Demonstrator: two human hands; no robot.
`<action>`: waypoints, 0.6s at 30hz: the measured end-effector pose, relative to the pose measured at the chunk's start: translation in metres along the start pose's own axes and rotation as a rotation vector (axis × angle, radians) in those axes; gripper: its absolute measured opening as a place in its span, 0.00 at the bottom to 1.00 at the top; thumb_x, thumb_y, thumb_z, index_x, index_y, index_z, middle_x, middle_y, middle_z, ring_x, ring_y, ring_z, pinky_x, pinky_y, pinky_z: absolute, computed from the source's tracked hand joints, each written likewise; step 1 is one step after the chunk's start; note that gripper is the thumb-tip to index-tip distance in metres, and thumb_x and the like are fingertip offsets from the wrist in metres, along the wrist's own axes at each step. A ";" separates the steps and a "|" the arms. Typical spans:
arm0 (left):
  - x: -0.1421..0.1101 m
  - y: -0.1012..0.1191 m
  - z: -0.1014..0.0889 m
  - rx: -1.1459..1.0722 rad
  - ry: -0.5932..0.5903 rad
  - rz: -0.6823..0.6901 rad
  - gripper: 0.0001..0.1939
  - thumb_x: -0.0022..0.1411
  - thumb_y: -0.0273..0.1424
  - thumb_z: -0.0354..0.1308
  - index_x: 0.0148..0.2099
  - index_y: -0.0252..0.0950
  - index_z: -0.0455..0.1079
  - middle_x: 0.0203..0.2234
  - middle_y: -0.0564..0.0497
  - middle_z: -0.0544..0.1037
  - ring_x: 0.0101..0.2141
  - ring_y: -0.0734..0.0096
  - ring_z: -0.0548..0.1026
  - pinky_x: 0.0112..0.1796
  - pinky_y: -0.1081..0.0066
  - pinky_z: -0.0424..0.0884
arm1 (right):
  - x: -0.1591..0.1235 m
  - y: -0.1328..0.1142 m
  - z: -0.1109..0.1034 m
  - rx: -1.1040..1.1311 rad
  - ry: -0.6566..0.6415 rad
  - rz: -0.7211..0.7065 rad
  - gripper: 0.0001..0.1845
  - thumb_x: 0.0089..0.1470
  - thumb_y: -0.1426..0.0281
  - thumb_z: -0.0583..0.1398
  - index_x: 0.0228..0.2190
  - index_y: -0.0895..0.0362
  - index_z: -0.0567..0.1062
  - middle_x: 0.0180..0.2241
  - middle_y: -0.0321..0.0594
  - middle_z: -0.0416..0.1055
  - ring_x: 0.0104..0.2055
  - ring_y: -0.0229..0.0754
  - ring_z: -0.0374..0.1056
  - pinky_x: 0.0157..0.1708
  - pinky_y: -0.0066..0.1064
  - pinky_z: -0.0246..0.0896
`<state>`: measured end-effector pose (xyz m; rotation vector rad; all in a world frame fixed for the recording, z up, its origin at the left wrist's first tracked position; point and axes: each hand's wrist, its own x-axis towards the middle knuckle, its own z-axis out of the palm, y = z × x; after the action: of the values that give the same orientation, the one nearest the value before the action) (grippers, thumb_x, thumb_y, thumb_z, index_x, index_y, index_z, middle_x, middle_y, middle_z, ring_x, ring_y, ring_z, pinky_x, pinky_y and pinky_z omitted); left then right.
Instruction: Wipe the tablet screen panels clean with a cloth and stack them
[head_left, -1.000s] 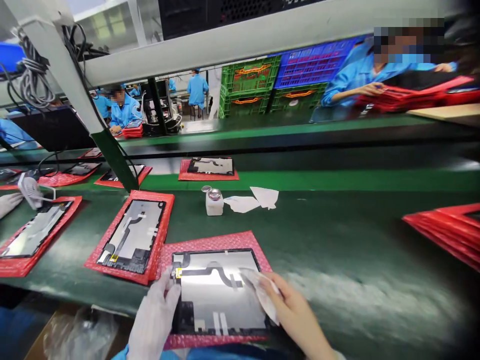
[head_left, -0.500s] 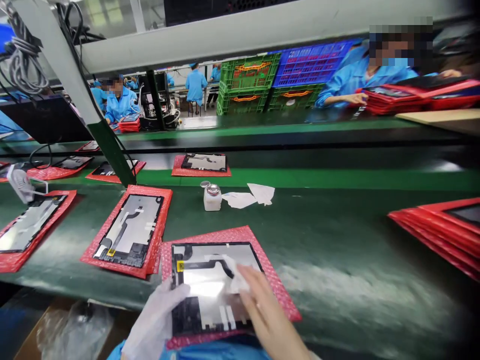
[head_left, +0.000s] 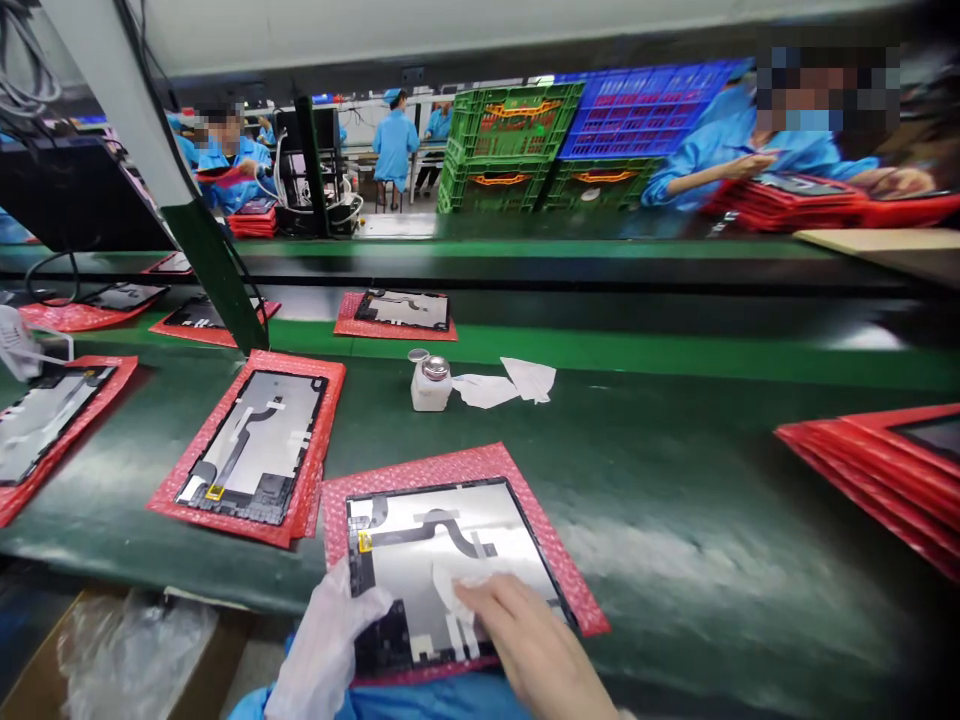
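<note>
A flat silvery panel (head_left: 442, 545) with black flex strips lies on a red bubble-wrap sheet (head_left: 420, 475) at the near edge of the green bench. My left hand (head_left: 330, 640), in a white glove, rests on the panel's left edge with its fingers flat. My bare right hand (head_left: 525, 640) presses a small white wipe (head_left: 454, 590) onto the panel's lower middle, fingers laid together over the cloth. The wipe mostly hides under my fingers.
A second panel on red wrap (head_left: 255, 450) lies to the left, another (head_left: 45, 425) farther left. A small white bottle (head_left: 430, 385) and white wipes (head_left: 510, 385) sit behind. Red sheets (head_left: 885, 465) are stacked right. Workers in blue sit beyond the belt (head_left: 600, 350).
My right hand has slid the wipe from the panel's right edge across to its lower middle. The left hand has stayed on the left edge. The view has tilted down a little.
</note>
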<state>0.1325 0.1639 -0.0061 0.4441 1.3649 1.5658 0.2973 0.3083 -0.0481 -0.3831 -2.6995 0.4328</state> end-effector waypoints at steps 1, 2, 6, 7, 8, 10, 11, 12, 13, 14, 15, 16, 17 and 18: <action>0.000 0.000 0.000 0.005 0.007 0.001 0.24 0.56 0.26 0.55 0.57 0.39 0.64 0.50 0.49 0.75 0.49 0.61 0.72 0.52 0.62 0.66 | 0.003 0.000 0.001 -0.008 0.011 0.029 0.17 0.57 0.78 0.49 0.44 0.54 0.71 0.32 0.42 0.70 0.34 0.45 0.68 0.34 0.36 0.67; 0.001 -0.001 0.000 0.020 0.012 0.011 0.24 0.56 0.26 0.54 0.57 0.39 0.65 0.50 0.49 0.74 0.50 0.60 0.72 0.52 0.62 0.66 | 0.008 -0.002 0.003 -0.014 0.019 0.048 0.17 0.57 0.78 0.49 0.43 0.55 0.71 0.32 0.42 0.69 0.34 0.45 0.68 0.33 0.36 0.67; 0.005 0.000 0.001 0.150 0.042 0.025 0.24 0.53 0.27 0.54 0.53 0.37 0.68 0.49 0.49 0.76 0.49 0.57 0.72 0.50 0.63 0.68 | 0.032 -0.012 0.000 0.003 -0.078 -0.044 0.17 0.54 0.80 0.51 0.42 0.54 0.71 0.33 0.42 0.70 0.35 0.44 0.68 0.35 0.34 0.67; 0.005 0.001 0.001 0.160 0.040 0.018 0.24 0.53 0.28 0.54 0.53 0.37 0.68 0.48 0.49 0.76 0.48 0.57 0.73 0.49 0.63 0.69 | 0.036 -0.011 -0.004 0.006 -0.125 -0.074 0.17 0.53 0.81 0.52 0.41 0.54 0.72 0.34 0.41 0.70 0.36 0.44 0.68 0.35 0.34 0.67; 0.006 0.001 0.002 0.143 0.031 0.013 0.24 0.52 0.28 0.55 0.54 0.37 0.68 0.47 0.49 0.77 0.47 0.57 0.73 0.48 0.63 0.69 | 0.041 -0.009 -0.010 0.004 -0.168 -0.088 0.17 0.52 0.81 0.52 0.40 0.53 0.72 0.35 0.41 0.70 0.36 0.44 0.68 0.36 0.33 0.66; 0.006 0.001 0.002 0.090 0.014 0.013 0.25 0.52 0.27 0.54 0.54 0.37 0.67 0.45 0.49 0.78 0.46 0.58 0.74 0.47 0.63 0.70 | 0.053 -0.002 -0.018 -0.004 -0.215 -0.065 0.17 0.51 0.82 0.52 0.37 0.53 0.73 0.35 0.40 0.70 0.36 0.43 0.68 0.35 0.32 0.65; 0.006 0.000 0.001 0.081 0.015 0.013 0.25 0.52 0.27 0.54 0.55 0.37 0.67 0.45 0.49 0.78 0.45 0.59 0.74 0.47 0.63 0.70 | 0.061 0.001 -0.020 0.000 -0.211 -0.037 0.17 0.51 0.82 0.51 0.37 0.54 0.73 0.34 0.40 0.69 0.36 0.43 0.67 0.35 0.32 0.65; 0.006 -0.001 0.000 0.086 0.027 0.006 0.25 0.52 0.27 0.54 0.54 0.38 0.67 0.44 0.50 0.79 0.44 0.59 0.75 0.46 0.63 0.70 | 0.070 0.004 -0.019 0.013 -0.197 -0.015 0.16 0.53 0.81 0.51 0.37 0.54 0.73 0.34 0.40 0.69 0.36 0.42 0.67 0.35 0.31 0.64; 0.006 -0.003 -0.002 0.108 0.048 -0.004 0.23 0.52 0.27 0.54 0.53 0.38 0.68 0.42 0.50 0.79 0.43 0.59 0.75 0.46 0.64 0.70 | 0.079 0.006 -0.015 0.034 -0.180 -0.010 0.16 0.54 0.80 0.50 0.38 0.54 0.73 0.35 0.40 0.69 0.36 0.42 0.66 0.35 0.31 0.63; 0.006 -0.005 -0.004 0.149 0.080 -0.023 0.21 0.52 0.27 0.55 0.51 0.37 0.69 0.41 0.50 0.79 0.42 0.59 0.75 0.45 0.64 0.70 | 0.087 0.008 -0.010 0.058 -0.169 -0.024 0.15 0.56 0.79 0.50 0.39 0.55 0.73 0.35 0.40 0.69 0.37 0.41 0.66 0.36 0.30 0.62; 0.006 -0.008 -0.006 0.198 0.111 -0.044 0.19 0.52 0.28 0.55 0.48 0.37 0.70 0.39 0.49 0.80 0.41 0.59 0.75 0.45 0.64 0.70 | 0.095 0.009 -0.004 0.077 -0.169 -0.049 0.15 0.57 0.78 0.50 0.40 0.55 0.72 0.36 0.40 0.69 0.38 0.41 0.66 0.37 0.30 0.62; 0.006 -0.010 -0.008 0.241 0.137 -0.063 0.17 0.52 0.28 0.56 0.46 0.36 0.71 0.38 0.49 0.80 0.40 0.60 0.76 0.44 0.64 0.70 | 0.100 0.010 0.001 0.083 -0.179 -0.075 0.14 0.58 0.77 0.50 0.40 0.55 0.72 0.36 0.40 0.69 0.38 0.41 0.65 0.37 0.30 0.61; 0.006 -0.012 -0.009 0.283 0.155 -0.070 0.16 0.52 0.28 0.55 0.45 0.36 0.71 0.38 0.49 0.80 0.40 0.60 0.76 0.44 0.65 0.70 | 0.104 0.012 0.005 0.077 -0.196 -0.091 0.13 0.58 0.77 0.51 0.40 0.54 0.73 0.36 0.39 0.69 0.38 0.41 0.65 0.38 0.30 0.60; 0.006 -0.013 -0.010 0.317 0.163 -0.067 0.16 0.53 0.28 0.55 0.45 0.35 0.71 0.38 0.49 0.79 0.39 0.60 0.75 0.43 0.65 0.70 | 0.106 0.015 0.007 0.063 -0.212 -0.091 0.13 0.58 0.77 0.51 0.39 0.54 0.73 0.36 0.39 0.69 0.38 0.41 0.64 0.37 0.30 0.60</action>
<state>0.1276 0.1620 -0.0225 0.4639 1.7470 1.3574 0.2033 0.3540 -0.0252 -0.2060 -2.8848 0.5588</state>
